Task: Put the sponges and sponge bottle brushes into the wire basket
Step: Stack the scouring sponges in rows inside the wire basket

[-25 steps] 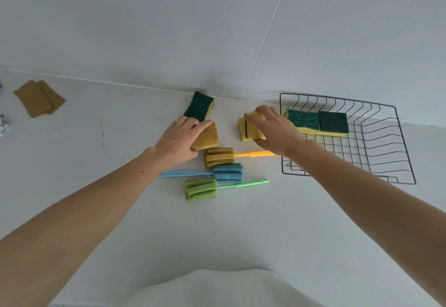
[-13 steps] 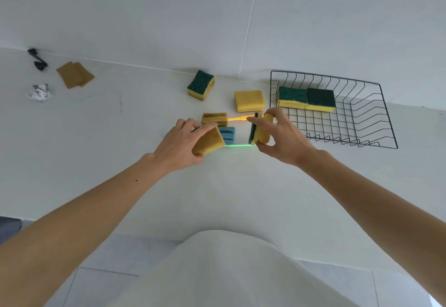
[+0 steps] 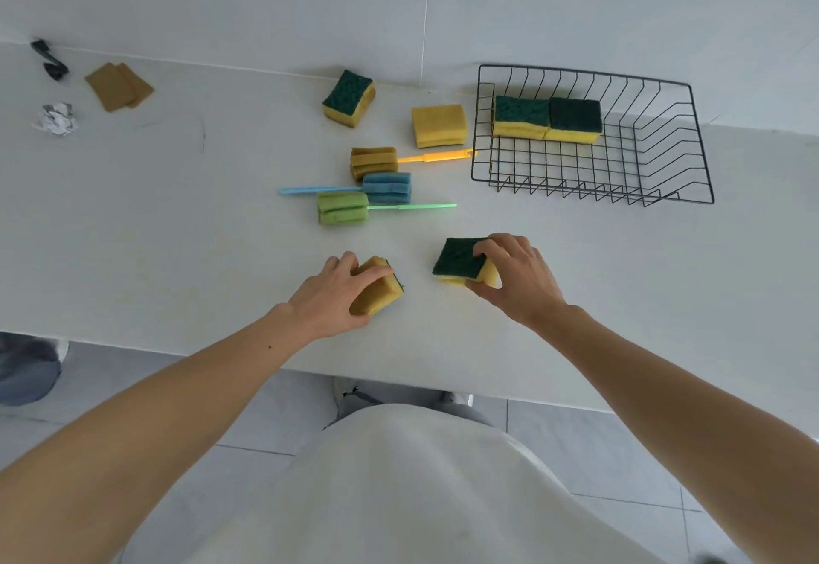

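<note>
At the bottom of the frame the person's pale top and two bare forearms fill the view, with grey floor tiles beyond the near edge of the white matte countertop; just above centre, the left hand has its fingers curled over a yellow foam sponge turned on its side, gripping it, while the right hand pinches a yellow sponge with its dark green scouring pad facing up between thumb and fingers; both sponges sit low, at or just off the counter, which of the two cannot be told; the step in hand looks like the carrying of two sponges toward the basket, and the next move would call for swinging both up and to the right, over the near rim, and setting them beside the pair already inside; farther up, three sponge bottle brushes lie close together, green, blue and orange, the orange handle reaching the basket's side; above them a plain yellow sponge stack and a tilted green-topped sponge wait near the wall; at the upper right the black wire basket holds two green-topped sponges along its far side; at the upper left lie brown cardboard pieces, a crumpled foil scrap and a small black object; a white panelled wall closes the scene.
</note>
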